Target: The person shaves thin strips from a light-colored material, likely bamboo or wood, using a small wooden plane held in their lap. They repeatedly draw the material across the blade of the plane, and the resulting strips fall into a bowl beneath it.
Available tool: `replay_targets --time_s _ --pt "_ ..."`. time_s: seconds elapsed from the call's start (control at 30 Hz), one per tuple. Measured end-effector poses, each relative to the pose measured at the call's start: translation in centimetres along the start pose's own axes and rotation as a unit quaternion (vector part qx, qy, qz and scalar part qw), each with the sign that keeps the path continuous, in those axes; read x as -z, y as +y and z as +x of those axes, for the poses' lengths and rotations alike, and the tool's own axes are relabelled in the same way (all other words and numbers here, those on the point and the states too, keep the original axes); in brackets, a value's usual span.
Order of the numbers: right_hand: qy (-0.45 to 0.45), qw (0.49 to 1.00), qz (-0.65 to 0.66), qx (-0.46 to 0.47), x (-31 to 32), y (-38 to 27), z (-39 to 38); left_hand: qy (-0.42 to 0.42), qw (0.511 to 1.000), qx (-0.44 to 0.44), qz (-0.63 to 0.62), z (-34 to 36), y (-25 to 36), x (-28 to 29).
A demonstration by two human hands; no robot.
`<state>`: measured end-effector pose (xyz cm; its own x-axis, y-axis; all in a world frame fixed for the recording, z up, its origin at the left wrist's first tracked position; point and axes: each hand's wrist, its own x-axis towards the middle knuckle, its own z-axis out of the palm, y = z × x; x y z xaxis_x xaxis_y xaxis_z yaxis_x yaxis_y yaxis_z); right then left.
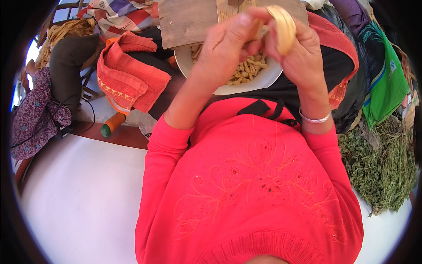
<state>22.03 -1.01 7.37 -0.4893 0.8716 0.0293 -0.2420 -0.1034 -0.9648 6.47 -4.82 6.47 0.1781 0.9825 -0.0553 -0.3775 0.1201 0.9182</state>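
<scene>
My right hand point(303, 61) is closed round a bent, pale yellow dried strip point(285, 30), which curves up over its fingers. My left hand point(226, 44) is closed too, its fingertips meeting the right hand's at the strip and slightly smeared by motion. The fingers partly hide where the strip ends. Under both hands, a white basin point(272, 78) holds many short, tan cut pieces point(248, 68). A wooden board point(187, 26) lies across the basin's far side, with a narrower wooden block point(226, 11) standing on it.
Red towels lie at left point(127, 79) and right point(338, 48) of the basin. A dark cushion-like roll point(72, 70) and patterned purple cloth point(37, 114) are at far left. Dried green herbs point(382, 163) and a green bag point(387, 83) lie at right. An orange tube point(115, 122) sits left.
</scene>
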Motion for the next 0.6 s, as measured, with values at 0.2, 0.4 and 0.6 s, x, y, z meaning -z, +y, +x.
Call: replay_targets --time_s 0.2,0.4,0.6 --pt "0.104 0.815 -0.537 0.190 1.4 2.7 0.6 0.003 0.999 0.010 -0.031 1.0 -2.4 -0.6" --pt "0.072 0.770 -0.605 0.188 1.7 3.6 0.1 -0.031 0.979 0.198 -0.031 0.3 -4.3 2.2" --pt "0.004 0.818 -0.575 0.036 2.6 4.9 -0.8 -0.011 0.895 0.016 0.445 -0.8 -4.4 2.8"
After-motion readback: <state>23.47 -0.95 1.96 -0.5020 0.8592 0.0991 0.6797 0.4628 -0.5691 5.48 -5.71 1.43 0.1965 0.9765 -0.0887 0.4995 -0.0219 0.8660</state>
